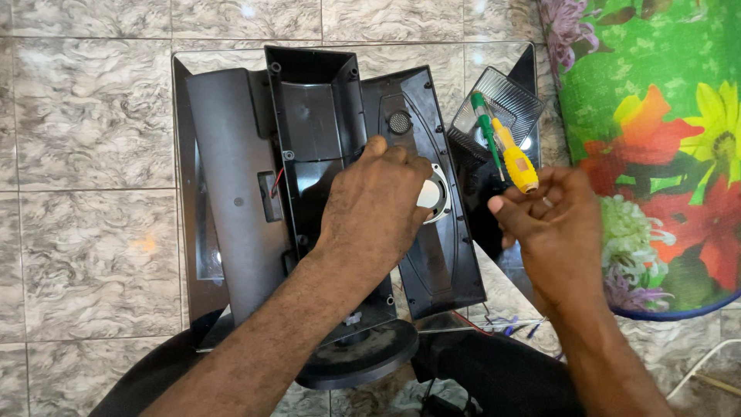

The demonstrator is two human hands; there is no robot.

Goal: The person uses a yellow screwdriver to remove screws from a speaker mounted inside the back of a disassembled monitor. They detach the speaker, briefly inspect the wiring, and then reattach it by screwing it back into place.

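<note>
Tiled floor (93, 232) — screwdriver (505, 150) upright in right hand (552, 220) grip.

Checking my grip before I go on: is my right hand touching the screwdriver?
Touching. The head view shows the right hand closed round the yellow handle of the screwdriver.

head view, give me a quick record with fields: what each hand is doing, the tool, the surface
left hand: left hand rests on the black plastic casing, fingers curled by the round speaker
right hand: right hand grips the screwdriver
tool: yellow handle, green shaft, tip pointing up and away
surface: grey marbled tile floor
nearby: flowered cloth at right
</note>
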